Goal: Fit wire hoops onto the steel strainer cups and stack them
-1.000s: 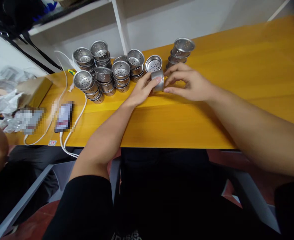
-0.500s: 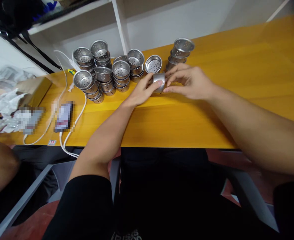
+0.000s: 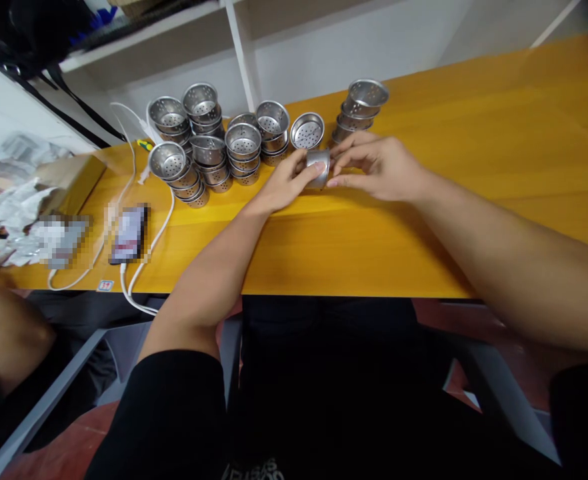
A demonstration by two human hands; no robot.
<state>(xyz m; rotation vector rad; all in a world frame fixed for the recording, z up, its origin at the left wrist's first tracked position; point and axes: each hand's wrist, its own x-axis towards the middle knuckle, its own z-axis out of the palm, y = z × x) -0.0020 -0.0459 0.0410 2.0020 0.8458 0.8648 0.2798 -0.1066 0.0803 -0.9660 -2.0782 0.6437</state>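
Observation:
My left hand (image 3: pixel 287 180) is closed round a small silvery metal strainer cup (image 3: pixel 317 167), thumb along its side. The cup lies tilted on its side, just above the yellow table. At the cup's right end is my right hand (image 3: pixel 371 167), its fingers curled and its thumb at the lower rim; the contact at the fingertips is partly hidden. Right behind the held cup is another strainer cup (image 3: pixel 307 131), upright with holes in its bottom. Behind my right hand rises a stack of strainer cups (image 3: pixel 365 100).
Several more stacks of strainer cups (image 3: pixel 209 152) stand to the left. A phone (image 3: pixel 129 233) with a white cable (image 3: pixel 160 233) lies farther left, near plastic bags (image 3: pixel 19 193) and a cardboard box (image 3: pixel 79 180). Another person's arm (image 3: pixel 11 327) is at the left edge. White shelving (image 3: pixel 239 53) backs the table (image 3: pixel 354 253).
Both my hands and the held cup stay nearly in place. The view has shifted slightly, and the other person's arm at the left has moved.

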